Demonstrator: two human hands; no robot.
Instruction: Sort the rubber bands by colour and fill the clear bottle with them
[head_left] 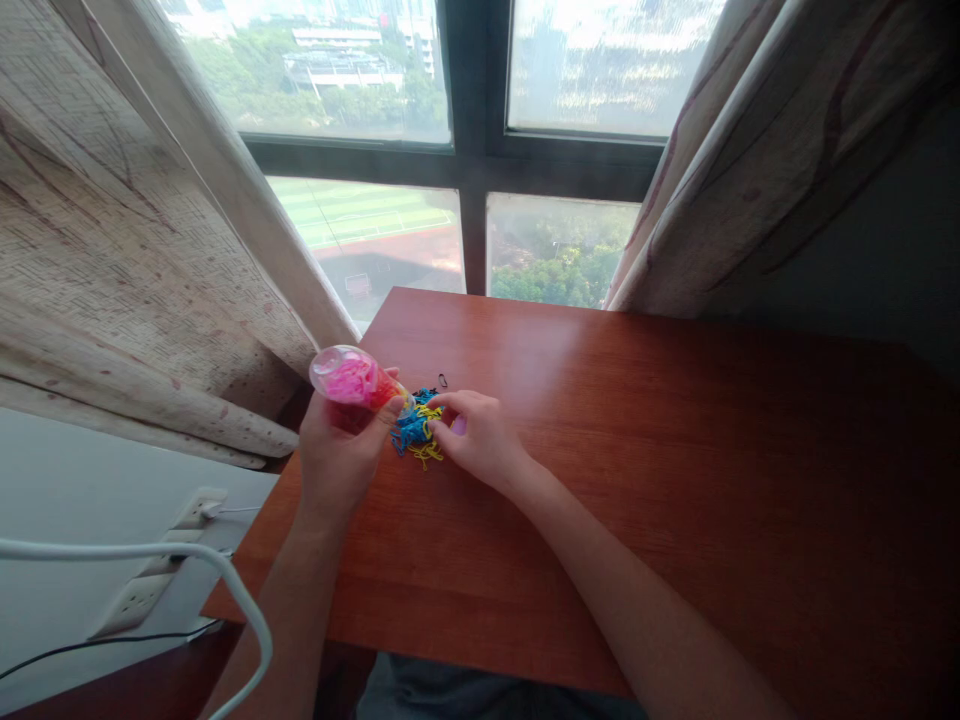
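Note:
My left hand (341, 450) is wrapped round a clear plastic bottle (334, 360), tilted with its narrower end down to the right. Pink, red and yellow rubber bands (352, 382) show through its wall. Below that end, a small heap of blue and yellow rubber bands (412, 430) lies on the table. My right hand (480, 430) is at the heap's right side, thumb and forefinger curled close together by some yellow bands. What the fingertips hold is too small to make out. A pale lilac piece (459, 425) shows under this hand, partly hidden; its kind is unclear.
A dark loose band (442, 381) lies just beyond the heap. The reddish-brown wooden table (600, 450) runs up to a window (472, 160) between patterned curtains (150, 200). At lower left, a white cable (150, 549) arches in front of wall sockets (135, 600).

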